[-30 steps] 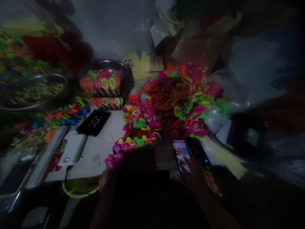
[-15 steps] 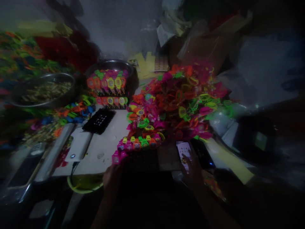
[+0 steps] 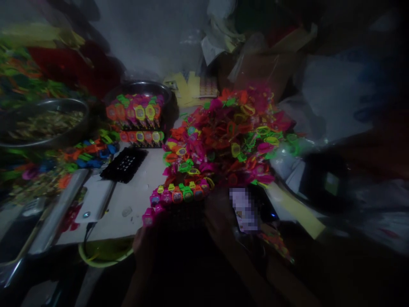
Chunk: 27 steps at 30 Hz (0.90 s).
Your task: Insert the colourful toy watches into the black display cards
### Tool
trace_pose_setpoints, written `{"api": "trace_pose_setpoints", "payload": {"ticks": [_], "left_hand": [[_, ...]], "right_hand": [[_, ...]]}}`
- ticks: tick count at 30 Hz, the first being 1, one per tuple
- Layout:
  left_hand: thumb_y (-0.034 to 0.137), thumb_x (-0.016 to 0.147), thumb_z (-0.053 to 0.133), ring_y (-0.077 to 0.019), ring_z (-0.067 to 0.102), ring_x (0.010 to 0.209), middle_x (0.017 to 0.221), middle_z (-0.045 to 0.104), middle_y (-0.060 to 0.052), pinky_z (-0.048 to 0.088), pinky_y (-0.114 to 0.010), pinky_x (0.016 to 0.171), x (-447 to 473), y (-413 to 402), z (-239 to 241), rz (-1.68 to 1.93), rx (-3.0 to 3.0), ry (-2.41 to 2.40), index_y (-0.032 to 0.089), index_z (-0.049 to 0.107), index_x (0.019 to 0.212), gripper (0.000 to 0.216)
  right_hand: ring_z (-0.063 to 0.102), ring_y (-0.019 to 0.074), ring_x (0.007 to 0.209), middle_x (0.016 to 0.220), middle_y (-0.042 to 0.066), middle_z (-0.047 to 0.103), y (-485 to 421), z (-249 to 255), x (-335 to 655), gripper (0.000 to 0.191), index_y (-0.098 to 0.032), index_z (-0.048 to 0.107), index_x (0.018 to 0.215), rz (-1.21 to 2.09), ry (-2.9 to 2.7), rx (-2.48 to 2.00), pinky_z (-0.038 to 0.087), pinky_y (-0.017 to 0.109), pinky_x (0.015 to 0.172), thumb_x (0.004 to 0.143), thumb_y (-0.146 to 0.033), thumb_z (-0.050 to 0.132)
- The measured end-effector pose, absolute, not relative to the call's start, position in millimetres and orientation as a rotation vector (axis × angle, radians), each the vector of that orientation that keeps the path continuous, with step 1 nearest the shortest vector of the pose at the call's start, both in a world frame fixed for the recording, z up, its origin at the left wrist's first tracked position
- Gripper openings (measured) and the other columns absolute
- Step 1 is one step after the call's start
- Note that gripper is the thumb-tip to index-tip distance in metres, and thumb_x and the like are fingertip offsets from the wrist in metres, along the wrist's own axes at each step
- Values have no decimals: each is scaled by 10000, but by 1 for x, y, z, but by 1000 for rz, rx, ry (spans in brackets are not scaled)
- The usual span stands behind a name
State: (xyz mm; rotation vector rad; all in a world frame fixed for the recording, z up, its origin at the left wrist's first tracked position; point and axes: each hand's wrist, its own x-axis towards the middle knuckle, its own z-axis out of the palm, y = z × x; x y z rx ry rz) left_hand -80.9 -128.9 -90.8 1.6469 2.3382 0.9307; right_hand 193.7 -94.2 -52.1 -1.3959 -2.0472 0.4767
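Note:
A dark rack lies before me at the table's front edge, with a row of toy watches in pink, orange and green along its far side. At its left end, below a pink watch, my left hand is closed on the rack, though most of its fingers are lost in shadow. My right hand is over the rack's right end, dark and smeared, so its fingers do not show clearly. Just right of it lies a lit phone.
Behind the rack rises a big heap of bright watches. Filled racks stand back left, with a black tray and a white power bank nearer. A metal bowl of small parts sits far left.
My right hand has left the phone screen and moved left to the rack. My left hand stays at the rack's left end. The whole view has shifted slightly.

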Motion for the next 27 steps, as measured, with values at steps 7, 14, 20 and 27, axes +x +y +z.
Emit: {"api": "trace_pose_setpoints", "payload": {"ticks": [7,14,20,27], "left_hand": [[258,816,508,-160,597,683,752,656,-42,423,-232,600,-87,-126,-91,905,1669,2326,216,679,848,179],[265,817,517,-155,598,714,773,654,-23,418,-225,613,-86,-127,-94,887,1638,2356,220,673,877,173],[263,824,519,-175,592,739,771,652,-40,416,-237,611,-85,-125,-91,778,1657,2387,217,681,849,170],[181,813,487,-195,566,789,847,644,-58,414,-260,634,-89,-126,-87,600,1883,2338,246,690,920,238]], "right_hand": [[603,211,1122,1207,70,655,-65,-36,90,386,-211,581,1246,1070,-1987,-1287,462,363,998,869,-161,518],[633,211,1062,1132,60,689,-53,-42,71,269,-212,639,1144,1265,-1865,-1113,467,339,955,895,-210,536],[655,232,1017,1100,67,704,-50,-49,68,215,-194,684,1060,1320,-1751,-1146,481,346,921,870,-233,590],[665,211,991,1101,34,709,-49,-49,68,290,-225,666,1111,1344,-1762,-1221,495,308,897,829,-169,626]]}}
